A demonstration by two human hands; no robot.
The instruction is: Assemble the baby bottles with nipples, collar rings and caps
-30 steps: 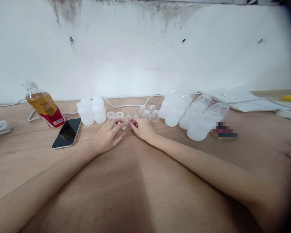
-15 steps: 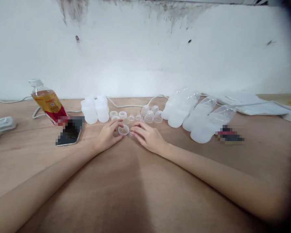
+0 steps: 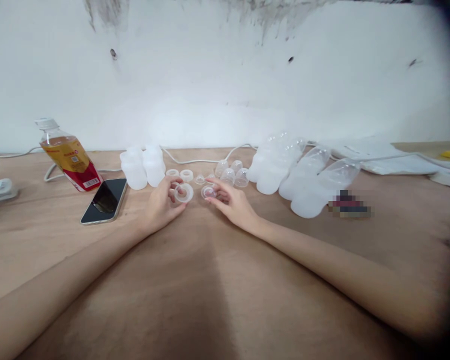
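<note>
My left hand (image 3: 163, 204) pinches a translucent screw ring (image 3: 184, 200), held with its opening toward me. My right hand (image 3: 235, 204) grips a clear bottle teat (image 3: 208, 192) by its edge, its round base facing me. A small gap separates the two parts. Just behind them stand white rings (image 3: 186, 175) and another clear teat (image 3: 199, 179). Several clear dome caps (image 3: 228, 176) sit past my right fingers. White bottles without caps (image 3: 154, 169) stand beyond my left hand. Capped white bottles (image 3: 268, 181) are grouped to the right.
A drink bottle (image 3: 73, 161) and a phone (image 3: 104, 201) are at the left. Farther left lies a pale packet (image 3: 0, 191). A white cable (image 3: 195, 162) runs along the wall. At the back right rests a white plastic bag (image 3: 371, 157); a blurred-out item (image 3: 349, 205) lies near the capped bottles.
My right hand has lifted one teat from the table and turned its base toward me. My left hand has tilted the ring upright and moved slightly left, leaving the hands farther apart.
</note>
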